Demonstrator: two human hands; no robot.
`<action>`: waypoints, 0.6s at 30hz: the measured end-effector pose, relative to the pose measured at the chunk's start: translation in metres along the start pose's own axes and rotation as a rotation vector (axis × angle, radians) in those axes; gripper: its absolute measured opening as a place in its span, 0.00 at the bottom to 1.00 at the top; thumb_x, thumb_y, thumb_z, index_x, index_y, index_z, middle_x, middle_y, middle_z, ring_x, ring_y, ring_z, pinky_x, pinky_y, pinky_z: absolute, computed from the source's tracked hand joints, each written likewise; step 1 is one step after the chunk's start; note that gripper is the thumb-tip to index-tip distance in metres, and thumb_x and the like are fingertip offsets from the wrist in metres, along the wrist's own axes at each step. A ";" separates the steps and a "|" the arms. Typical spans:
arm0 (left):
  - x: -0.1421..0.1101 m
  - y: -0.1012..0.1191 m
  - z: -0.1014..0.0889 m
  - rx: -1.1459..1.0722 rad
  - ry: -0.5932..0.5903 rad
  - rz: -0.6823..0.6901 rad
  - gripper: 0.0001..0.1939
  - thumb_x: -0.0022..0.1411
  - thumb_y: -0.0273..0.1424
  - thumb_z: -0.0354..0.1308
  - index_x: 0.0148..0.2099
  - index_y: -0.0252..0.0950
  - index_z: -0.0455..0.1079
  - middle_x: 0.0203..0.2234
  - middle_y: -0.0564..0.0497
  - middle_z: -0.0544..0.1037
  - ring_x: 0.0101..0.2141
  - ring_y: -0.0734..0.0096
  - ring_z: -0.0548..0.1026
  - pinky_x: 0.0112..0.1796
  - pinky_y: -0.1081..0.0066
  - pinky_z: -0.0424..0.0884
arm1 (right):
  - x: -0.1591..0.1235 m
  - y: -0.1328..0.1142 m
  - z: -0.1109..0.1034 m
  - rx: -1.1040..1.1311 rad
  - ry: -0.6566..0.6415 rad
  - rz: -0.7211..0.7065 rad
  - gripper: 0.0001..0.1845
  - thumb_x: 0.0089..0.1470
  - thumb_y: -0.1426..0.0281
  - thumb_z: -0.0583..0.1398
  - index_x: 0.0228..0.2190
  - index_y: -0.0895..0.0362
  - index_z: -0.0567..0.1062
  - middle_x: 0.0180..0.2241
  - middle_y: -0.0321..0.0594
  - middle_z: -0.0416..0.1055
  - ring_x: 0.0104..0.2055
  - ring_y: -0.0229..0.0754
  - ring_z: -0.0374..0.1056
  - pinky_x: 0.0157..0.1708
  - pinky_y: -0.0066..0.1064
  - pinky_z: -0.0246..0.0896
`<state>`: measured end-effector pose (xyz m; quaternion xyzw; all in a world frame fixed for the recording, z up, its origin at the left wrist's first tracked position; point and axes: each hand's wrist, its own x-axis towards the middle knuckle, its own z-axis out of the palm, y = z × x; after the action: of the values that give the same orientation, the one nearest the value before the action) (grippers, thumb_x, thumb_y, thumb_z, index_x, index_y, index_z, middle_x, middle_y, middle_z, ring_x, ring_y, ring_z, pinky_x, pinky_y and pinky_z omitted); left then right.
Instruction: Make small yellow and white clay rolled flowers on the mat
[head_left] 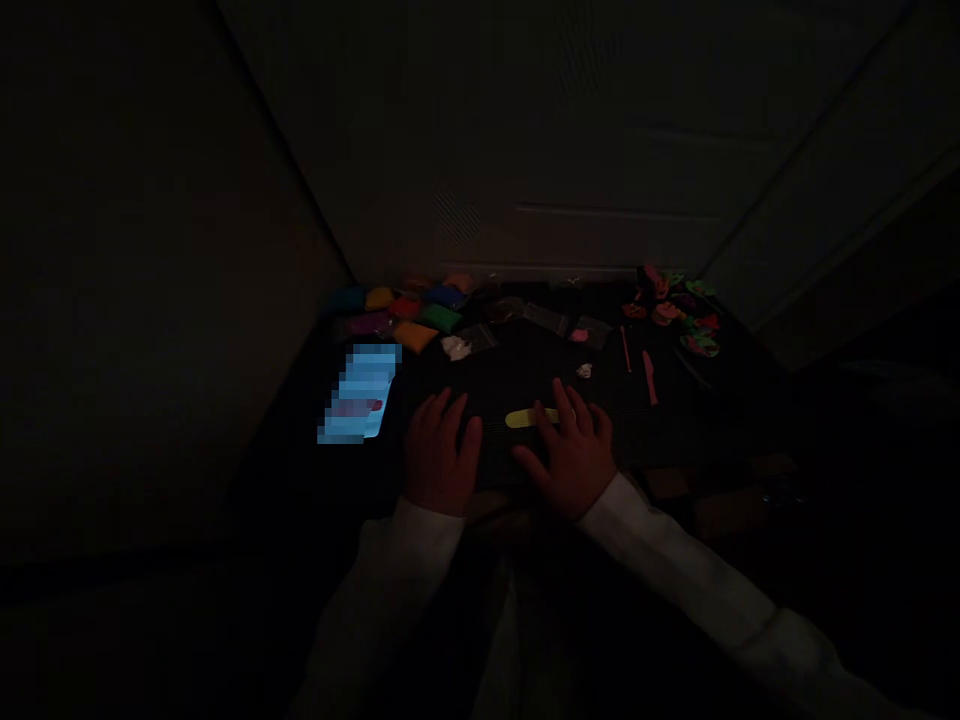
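Note:
In dim light, my left hand [442,450] lies palm down on the dark table, fingers stretched out and holding nothing. My right hand [574,455] is also palm down with its fingers spread. Its fingers cover the right part of a flat yellow strip [521,418] with a rounded end; whether they press on it I cannot tell. Just beyond that hand sits a small whitish lump [584,370]. A pink plastic knife [650,378] and a thin pink stick [626,349] lie farther right.
A lit phone [360,393] lies at the left. Behind it are several coloured packets, among them an orange packet [415,335] and a green packet [441,318]. A white crumpled piece [456,347] is near clear bags. Colourful shapes [665,312] crowd the back right, by the wall.

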<state>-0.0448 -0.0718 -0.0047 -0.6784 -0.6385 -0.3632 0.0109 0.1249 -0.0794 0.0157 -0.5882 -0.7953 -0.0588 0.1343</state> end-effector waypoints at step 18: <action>-0.002 -0.001 0.001 -0.019 0.002 -0.009 0.19 0.60 0.36 0.44 0.51 0.34 0.62 0.51 0.42 0.64 0.53 0.60 0.58 0.52 0.56 0.55 | -0.008 0.013 0.000 -0.035 0.018 0.034 0.30 0.54 0.52 0.43 0.52 0.55 0.61 0.60 0.49 0.42 0.60 0.53 0.40 0.51 0.49 0.36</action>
<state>-0.0452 -0.0726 -0.0071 -0.6753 -0.6379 -0.3701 0.0037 0.1396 -0.0824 0.0123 -0.6034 -0.7828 -0.0754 0.1321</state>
